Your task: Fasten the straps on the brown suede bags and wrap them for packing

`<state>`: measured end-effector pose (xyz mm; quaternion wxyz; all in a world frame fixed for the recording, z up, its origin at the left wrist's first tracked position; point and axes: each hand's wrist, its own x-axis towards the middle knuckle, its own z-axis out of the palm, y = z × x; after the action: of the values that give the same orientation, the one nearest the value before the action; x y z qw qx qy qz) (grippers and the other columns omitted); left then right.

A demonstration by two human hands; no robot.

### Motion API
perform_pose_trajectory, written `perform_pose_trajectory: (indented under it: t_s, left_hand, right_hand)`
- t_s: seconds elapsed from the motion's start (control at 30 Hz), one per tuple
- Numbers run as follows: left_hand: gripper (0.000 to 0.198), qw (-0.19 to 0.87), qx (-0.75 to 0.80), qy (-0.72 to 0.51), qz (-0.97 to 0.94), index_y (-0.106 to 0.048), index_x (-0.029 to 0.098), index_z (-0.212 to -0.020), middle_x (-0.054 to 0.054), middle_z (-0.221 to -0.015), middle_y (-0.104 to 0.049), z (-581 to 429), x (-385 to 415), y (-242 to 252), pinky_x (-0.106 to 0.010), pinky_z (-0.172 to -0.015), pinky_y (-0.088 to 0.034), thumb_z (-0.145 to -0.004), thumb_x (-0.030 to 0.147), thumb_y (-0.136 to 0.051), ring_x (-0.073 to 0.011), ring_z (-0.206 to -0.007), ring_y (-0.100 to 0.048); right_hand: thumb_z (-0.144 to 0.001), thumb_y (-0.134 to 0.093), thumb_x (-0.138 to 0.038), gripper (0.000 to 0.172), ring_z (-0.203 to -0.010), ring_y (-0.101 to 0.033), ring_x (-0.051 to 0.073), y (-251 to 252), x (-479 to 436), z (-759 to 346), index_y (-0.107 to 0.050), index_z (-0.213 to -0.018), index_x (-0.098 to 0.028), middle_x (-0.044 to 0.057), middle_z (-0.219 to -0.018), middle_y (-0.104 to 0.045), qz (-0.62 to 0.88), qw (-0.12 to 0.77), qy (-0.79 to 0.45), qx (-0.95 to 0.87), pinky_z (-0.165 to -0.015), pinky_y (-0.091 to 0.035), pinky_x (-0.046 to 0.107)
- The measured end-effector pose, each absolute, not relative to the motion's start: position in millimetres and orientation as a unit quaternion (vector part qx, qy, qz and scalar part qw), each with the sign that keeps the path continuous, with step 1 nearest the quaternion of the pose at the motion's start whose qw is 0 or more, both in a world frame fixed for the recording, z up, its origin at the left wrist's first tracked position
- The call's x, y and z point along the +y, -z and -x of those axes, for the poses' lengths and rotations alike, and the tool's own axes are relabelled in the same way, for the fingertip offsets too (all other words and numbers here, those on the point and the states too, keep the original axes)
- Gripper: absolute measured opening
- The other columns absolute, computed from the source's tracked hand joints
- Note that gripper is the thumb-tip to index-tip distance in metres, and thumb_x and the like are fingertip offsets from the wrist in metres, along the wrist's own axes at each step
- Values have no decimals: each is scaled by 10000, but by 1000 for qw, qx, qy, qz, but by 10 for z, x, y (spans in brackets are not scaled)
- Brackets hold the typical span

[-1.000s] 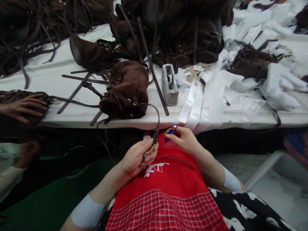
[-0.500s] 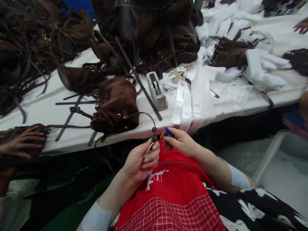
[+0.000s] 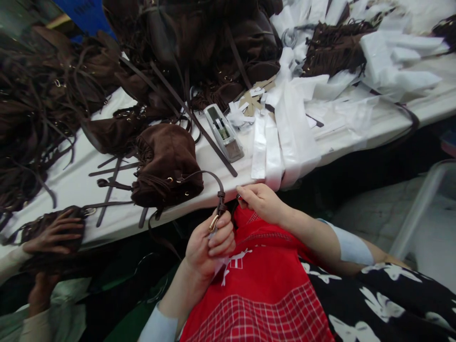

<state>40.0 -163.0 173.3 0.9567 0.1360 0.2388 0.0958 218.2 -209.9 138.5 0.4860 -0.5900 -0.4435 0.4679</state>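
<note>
Both hands closed, left hand (image 3: 210,244) gripping strap buckle (image 3: 213,222), right hand (image 3: 261,202) hiding its contents; tugging could drag fringed bag (image 3: 167,161) off desk (image 3: 64,183).

Place: a workshop where bags get made and packed.
Table (image 3: 71,175): long, white, and full of work stuff.
Bags: lots of the same brown bags (image 3: 199,42) in big piles.
Packing things: a tape holder (image 3: 223,133) and white wrappers (image 3: 285,128).
Helpers: another person's hand (image 3: 53,232) rests on a bag close by.
</note>
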Motion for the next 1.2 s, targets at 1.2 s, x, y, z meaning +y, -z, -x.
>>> perform_pose_trajectory:
  t_s: [1.2]
  left_hand:
    - [311, 912, 304, -134, -241, -501, 164, -762, 91, -450, -313, -396, -1743, -1616, -149, -363, -150, -1006, 315, -381, -40, -342, -133]
  right_hand:
    - [-986, -329, -437, 510, -538, -406, 109, -1392, -2034, -2026, -459, -563, -182, -12, -554, -479, 589, 462, -470, -467, -570, -277, 277]
